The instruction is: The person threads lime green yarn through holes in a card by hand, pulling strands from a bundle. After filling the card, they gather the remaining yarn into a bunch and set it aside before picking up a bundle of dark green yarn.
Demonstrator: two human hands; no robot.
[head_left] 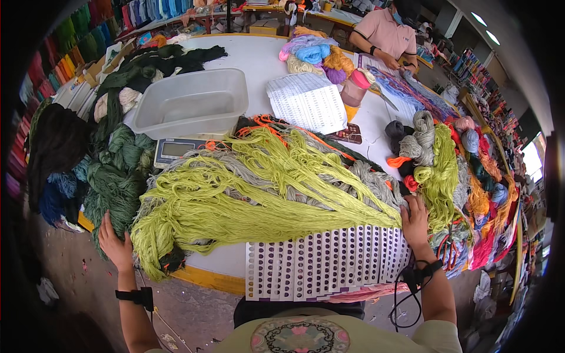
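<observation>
A long bundle of lime-green yarn is spread across the table before me, over grey yarn with orange strands. My left hand rests at the bundle's left end, beside dark green yarn, fingers apart and holding nothing. At the narrow right end, my right hand touches the lime yarn with its fingers stretched out. Under the bundle's near edge lie white cards with rows of punched holes. Both wrists wear black bands.
Behind the bundle, a clear plastic tub sits on a scale. Beyond are a printed sheet, a pink-lidded jar, scissors and a calculator. More yarn lies right; a co-worker stands at the far right.
</observation>
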